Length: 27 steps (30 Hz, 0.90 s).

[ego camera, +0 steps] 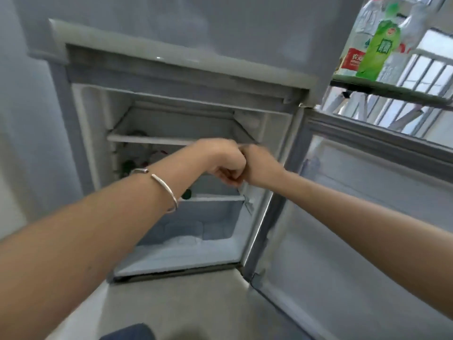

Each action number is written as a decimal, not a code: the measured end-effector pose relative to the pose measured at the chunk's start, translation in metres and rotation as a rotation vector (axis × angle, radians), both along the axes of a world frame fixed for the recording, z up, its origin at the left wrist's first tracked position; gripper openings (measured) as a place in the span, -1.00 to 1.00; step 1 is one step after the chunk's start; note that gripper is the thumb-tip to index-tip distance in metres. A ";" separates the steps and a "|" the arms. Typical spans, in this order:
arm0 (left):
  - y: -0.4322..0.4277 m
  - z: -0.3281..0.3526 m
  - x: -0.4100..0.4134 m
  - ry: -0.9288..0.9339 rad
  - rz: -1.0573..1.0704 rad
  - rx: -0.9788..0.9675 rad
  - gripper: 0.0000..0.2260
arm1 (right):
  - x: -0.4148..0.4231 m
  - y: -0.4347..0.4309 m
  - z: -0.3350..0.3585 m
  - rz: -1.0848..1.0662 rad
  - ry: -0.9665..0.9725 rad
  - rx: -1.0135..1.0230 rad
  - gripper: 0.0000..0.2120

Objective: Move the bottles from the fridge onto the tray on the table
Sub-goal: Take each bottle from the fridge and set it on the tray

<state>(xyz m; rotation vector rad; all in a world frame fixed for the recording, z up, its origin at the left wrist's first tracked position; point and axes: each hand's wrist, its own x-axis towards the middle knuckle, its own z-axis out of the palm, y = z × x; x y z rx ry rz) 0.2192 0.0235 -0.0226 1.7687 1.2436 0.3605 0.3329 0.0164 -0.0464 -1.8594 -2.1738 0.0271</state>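
Observation:
The fridge [81, 148] stands open in front of me. On its middle shelf, partly hidden behind my left forearm, are blurred bottles: one with a dark green top [128, 165] and a green cap [187, 193] near the shelf's edge. My left hand [224, 163], a bangle on its wrist, and my right hand [261, 169] are both curled into fists, touching each other in front of the shelf; I see nothing in either. At the top right the tray [392, 89] carries a green bottle [378, 45] and clear bottles with a red label [355, 42].
The fridge door [343, 217] swings out to the right, below the table's edge. The upper freezer door [196, 33] is shut. A bottom drawer [186, 229] fills the fridge's lower part. Grey floor [171, 303] lies in front.

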 end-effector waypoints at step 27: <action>0.045 -0.131 -0.066 0.003 0.475 0.158 -0.80 | -0.036 0.091 -0.118 -0.181 0.394 0.171 -0.72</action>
